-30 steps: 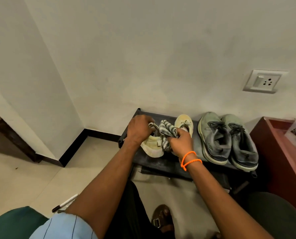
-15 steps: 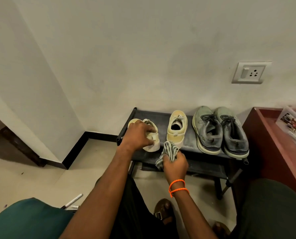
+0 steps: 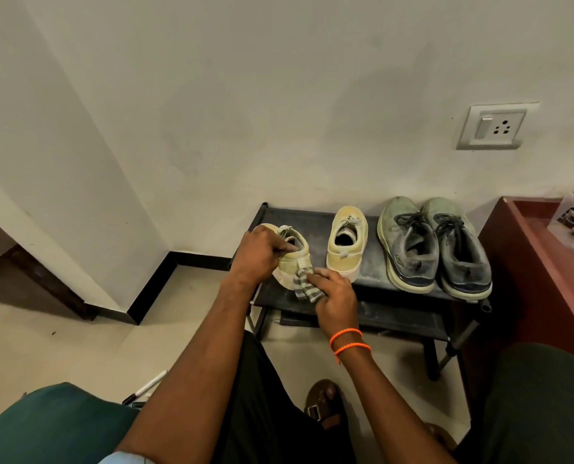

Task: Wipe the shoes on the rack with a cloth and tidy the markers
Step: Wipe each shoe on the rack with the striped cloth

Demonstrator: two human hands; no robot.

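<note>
Left hand clamps around the pale yellow shoe at the left end of the black rack, covering most of its toe, while the right hand bunches the striped cloth against that shoe's heel (much of the cloth is buried in the fist). On the floor, a marker pokes out, its lower end hidden behind the left arm.
</note>
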